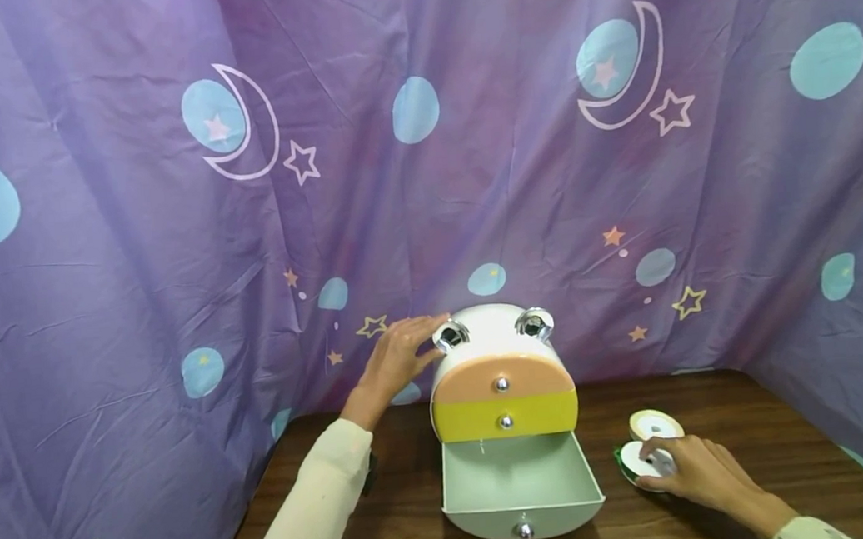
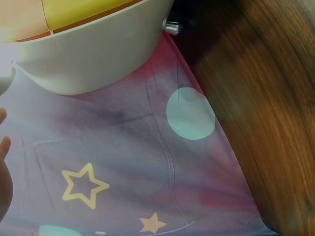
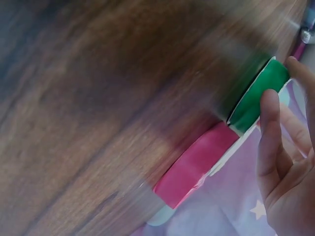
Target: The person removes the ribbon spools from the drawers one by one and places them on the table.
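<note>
A white desk box (image 1: 492,332) with silver-ringed eyes has three drawers, orange, yellow and pale green. The lowest drawer (image 1: 517,472) is pulled out, with nothing seen inside. At the box's upper left, my left hand (image 1: 401,351) touches the left eye with fingers extended; only its fingertips enter the left wrist view's edge. My right hand (image 1: 697,470) grips a spool of green ribbon (image 3: 261,93), thumb and index finger at its white rim. Right against that spool lies another, of pink ribbon (image 3: 197,164), whose pale top (image 1: 654,424) shows in the head view.
The dark wooden table (image 1: 411,513) carries the box and spools. Behind it hangs a purple curtain (image 1: 516,188) printed with moons and stars. Silver knobs stick out of the drawers, the lowest (image 1: 525,531) toward the front of the table.
</note>
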